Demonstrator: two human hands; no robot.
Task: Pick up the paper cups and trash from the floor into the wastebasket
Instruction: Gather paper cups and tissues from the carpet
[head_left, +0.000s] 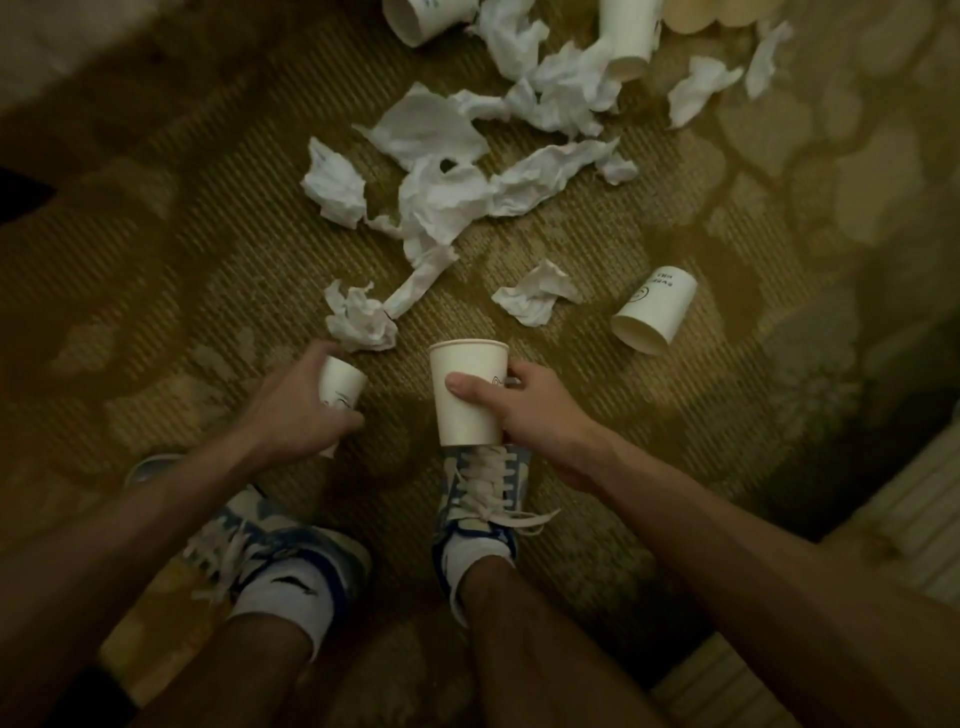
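— Paper cups, one in each hand?

— Yes. The right hand (524, 410) wraps thumb and fingers round an upright cup (470, 395) at frame centre, mouth up. The left hand (301, 410) curls round a second cup (340, 387) just left of it, tilted.

— Why both at once?

— Likely to carry two per trip, perhaps to nest them.

— And what remains?

— A third cup (654, 312) lies on its side at mid-right. A fourth cup (421, 18) and a fifth cup (626, 36) lie at the top edge. Crumpled tissues (441, 192) are strewn between them on the patterned carpet (208, 260), beyond the sneakers (483, 493). I cannot make out a wastebasket.
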